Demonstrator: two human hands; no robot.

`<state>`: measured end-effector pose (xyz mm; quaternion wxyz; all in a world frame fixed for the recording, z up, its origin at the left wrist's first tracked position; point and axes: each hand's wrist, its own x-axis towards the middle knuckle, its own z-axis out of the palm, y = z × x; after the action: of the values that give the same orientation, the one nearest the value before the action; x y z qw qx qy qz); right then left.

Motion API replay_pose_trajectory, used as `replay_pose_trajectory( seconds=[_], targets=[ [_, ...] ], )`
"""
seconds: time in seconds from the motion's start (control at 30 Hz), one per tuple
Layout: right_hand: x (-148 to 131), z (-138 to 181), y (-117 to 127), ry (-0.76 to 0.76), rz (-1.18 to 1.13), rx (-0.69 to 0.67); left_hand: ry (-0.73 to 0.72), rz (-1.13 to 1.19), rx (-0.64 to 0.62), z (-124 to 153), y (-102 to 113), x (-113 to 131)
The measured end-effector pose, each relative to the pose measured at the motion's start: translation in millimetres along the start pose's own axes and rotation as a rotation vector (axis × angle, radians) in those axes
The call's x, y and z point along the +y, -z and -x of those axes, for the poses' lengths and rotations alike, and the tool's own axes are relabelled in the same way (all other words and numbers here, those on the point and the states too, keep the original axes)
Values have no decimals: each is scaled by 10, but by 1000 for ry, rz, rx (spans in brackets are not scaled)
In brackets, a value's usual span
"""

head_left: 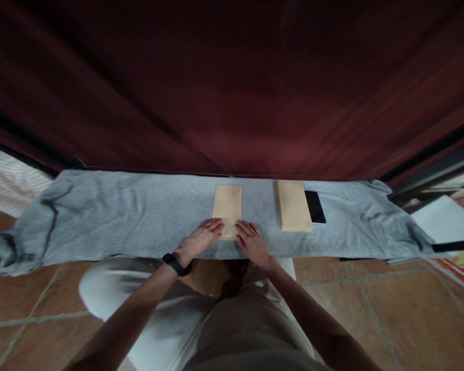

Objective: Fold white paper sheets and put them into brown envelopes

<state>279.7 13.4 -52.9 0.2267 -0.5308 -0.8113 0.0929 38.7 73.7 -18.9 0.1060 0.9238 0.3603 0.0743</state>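
A tan paper envelope (pixel 227 205) lies flat on a grey towel (pixel 119 211) spread over a low surface. My left hand (pixel 201 238) rests with fingers stretched out on the envelope's near left corner. My right hand (pixel 252 242) lies flat with fingers spread at its near right corner. Both hands press down on the paper and hold nothing. A dark band (pixel 175 264) sits on my left wrist.
A stack of tan envelopes (pixel 293 205) lies to the right, with a dark phone (pixel 315 206) beside it. A dark red curtain (pixel 232 87) hangs behind. Tiled floor (pixel 371 309) is below, with papers (pixel 444 221) at the far right.
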Motion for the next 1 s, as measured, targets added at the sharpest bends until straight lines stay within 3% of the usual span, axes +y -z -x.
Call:
replay_pose_trajectory(
  seconds=[0.2, 0.33, 0.5, 0.63, 0.73, 0.83, 1.0],
  targets=[
    [3, 9, 1, 25, -18, 21, 0, -8, -11, 8, 71, 18],
    [-11, 6, 1, 16, -27, 39, 1, 51, 11, -151, 161, -62],
    [-56, -4, 13, -2, -21, 42, -12, 49, 116, -754, 157, -275],
    [-97, -19, 69, 0, -38, 46, -65, 8, 83, -1294, 43, -538],
    [-110, -34, 84, -5, -43, 49, -108, -16, 40, -1534, -48, -712],
    [-108, -44, 67, -13, -38, 51, -139, -43, 21, -1595, -129, -789],
    [-117, -46, 66, -25, -40, 39, -166, -49, 40, -1462, -204, -723]
  ],
)
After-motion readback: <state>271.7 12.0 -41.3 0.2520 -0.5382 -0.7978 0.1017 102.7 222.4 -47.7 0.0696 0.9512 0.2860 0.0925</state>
